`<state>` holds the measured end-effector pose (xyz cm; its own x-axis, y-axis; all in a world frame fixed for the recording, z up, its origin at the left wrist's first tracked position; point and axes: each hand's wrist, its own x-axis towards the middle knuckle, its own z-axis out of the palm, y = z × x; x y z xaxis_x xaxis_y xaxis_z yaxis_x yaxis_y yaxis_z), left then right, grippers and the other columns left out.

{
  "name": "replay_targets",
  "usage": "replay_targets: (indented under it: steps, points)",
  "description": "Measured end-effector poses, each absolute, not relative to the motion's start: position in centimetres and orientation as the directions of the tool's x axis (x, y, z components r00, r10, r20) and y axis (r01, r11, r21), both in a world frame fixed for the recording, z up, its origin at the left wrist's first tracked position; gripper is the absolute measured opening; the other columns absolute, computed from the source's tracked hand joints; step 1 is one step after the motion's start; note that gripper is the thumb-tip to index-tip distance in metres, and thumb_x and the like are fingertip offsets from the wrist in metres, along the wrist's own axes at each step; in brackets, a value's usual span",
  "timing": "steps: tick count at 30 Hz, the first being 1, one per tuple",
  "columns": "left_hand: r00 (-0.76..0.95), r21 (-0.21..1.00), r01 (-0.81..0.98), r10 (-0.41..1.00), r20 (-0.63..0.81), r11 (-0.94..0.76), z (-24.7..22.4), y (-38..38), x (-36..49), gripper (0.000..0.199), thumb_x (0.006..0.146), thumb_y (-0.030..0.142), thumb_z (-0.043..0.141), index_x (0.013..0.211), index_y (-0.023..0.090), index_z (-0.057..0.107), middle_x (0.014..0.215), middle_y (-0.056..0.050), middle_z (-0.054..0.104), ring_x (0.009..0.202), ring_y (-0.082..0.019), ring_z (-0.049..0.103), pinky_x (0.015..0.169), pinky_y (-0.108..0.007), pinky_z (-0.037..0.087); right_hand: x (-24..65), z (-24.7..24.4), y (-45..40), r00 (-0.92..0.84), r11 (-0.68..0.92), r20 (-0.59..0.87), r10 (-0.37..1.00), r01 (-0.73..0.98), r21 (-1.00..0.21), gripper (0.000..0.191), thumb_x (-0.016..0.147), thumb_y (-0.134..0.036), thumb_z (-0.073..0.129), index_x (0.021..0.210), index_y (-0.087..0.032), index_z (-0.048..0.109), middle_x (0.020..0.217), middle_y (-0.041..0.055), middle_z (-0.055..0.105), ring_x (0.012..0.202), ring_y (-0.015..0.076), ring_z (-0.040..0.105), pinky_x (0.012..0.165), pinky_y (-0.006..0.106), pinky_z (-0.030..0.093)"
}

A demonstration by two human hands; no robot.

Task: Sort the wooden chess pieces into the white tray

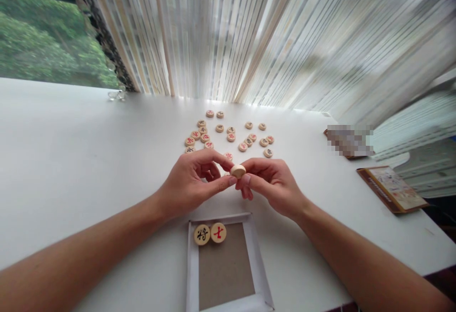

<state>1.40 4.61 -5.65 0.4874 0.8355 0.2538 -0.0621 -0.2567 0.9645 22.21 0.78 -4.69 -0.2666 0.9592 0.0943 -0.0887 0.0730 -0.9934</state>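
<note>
Between the fingertips of my left hand point(199, 176) and my right hand point(269, 181) is a round wooden xiangqi piece point(238, 171), held above the table with a plain side toward me. Both hands pinch it from opposite sides. Below them lies a shallow white cardboard box point(261, 276) with a grey-brown bottom. In its far left corner sit a piece with a black character point(202, 234) and, beside it, a piece with a red character point(218, 232). Beyond my hands, several more xiangqi pieces point(231, 137) with red or black characters are scattered; my fingers partly cover the nearest ones.
The white table point(89, 160) reaches back to a striped curtain point(199, 32) and a window point(39, 41) at the left. Two flat brown-edged items, one a booklet-like packet point(394, 188), lie near the right edge. A small clear glass object point(117, 95) stands at the back left.
</note>
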Motion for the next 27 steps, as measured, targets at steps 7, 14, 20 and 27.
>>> replay_targets:
  steps: [7, 14, 20, 27]
  points:
    - [0.475, 0.966, -0.091, 0.842, 0.256, -0.243, -5.7, 4.62, 1.43, 0.017, 0.087, 0.025, 0.084, 0.093, 0.011, 0.077, 0.082, -0.005, 0.074, 0.061, -0.009, 0.059, 0.053, -0.02, 0.047, 22.68, -5.05, 1.05, -0.314, 0.039, 0.097, 0.944, -0.183, -0.982, 0.016, 0.091, -0.026, 0.075, 0.088, -0.014, 0.084, 0.073, 0.0049, 0.075, 0.057, 0.0109, 0.065, 0.055, 0.021, 0.053]
    - [0.454, 0.941, -0.094, 0.827, 0.332, -0.326, -5.68, 4.62, 1.44, 0.012, 0.088, 0.023, 0.084, 0.092, 0.013, 0.079, 0.084, -0.005, 0.074, 0.063, -0.009, 0.062, 0.056, -0.02, 0.049, 22.67, -4.82, 1.28, -0.312, 0.01, 0.071, 0.947, -0.192, -0.981, 0.024, 0.09, -0.038, 0.083, 0.09, -0.014, 0.085, 0.075, 0.0058, 0.077, 0.056, 0.0112, 0.066, 0.053, 0.021, 0.054]
    - [0.468, 0.964, -0.053, 0.846, 0.255, -0.262, -5.86, 4.67, 1.55, 0.019, 0.084, 0.028, 0.087, 0.086, 0.012, 0.076, 0.077, -0.004, 0.071, 0.06, -0.009, 0.058, 0.053, -0.021, 0.047, 21.9, -4.79, 0.8, -0.156, 0.132, 0.141, 0.978, -0.066, -0.989, 0.021, 0.07, -0.022, 0.099, 0.078, -0.015, 0.082, 0.06, 0.0005, 0.071, 0.047, 0.0089, 0.06, 0.044, 0.017, 0.05]
    - [0.52, 0.988, -0.038, 0.841, 0.148, -0.15, -5.97, 4.85, 1.28, 0.024, 0.083, 0.033, 0.086, 0.085, 0.012, 0.074, 0.071, -0.005, 0.07, 0.062, -0.013, 0.06, 0.056, -0.023, 0.047, 22.02, -4.74, 0.59, -0.15, 0.114, 0.111, 0.982, 0.014, -0.993, 0.021, 0.074, -0.028, 0.097, 0.074, -0.014, 0.08, 0.058, 0.0015, 0.072, 0.044, 0.0102, 0.062, 0.042, 0.018, 0.052]
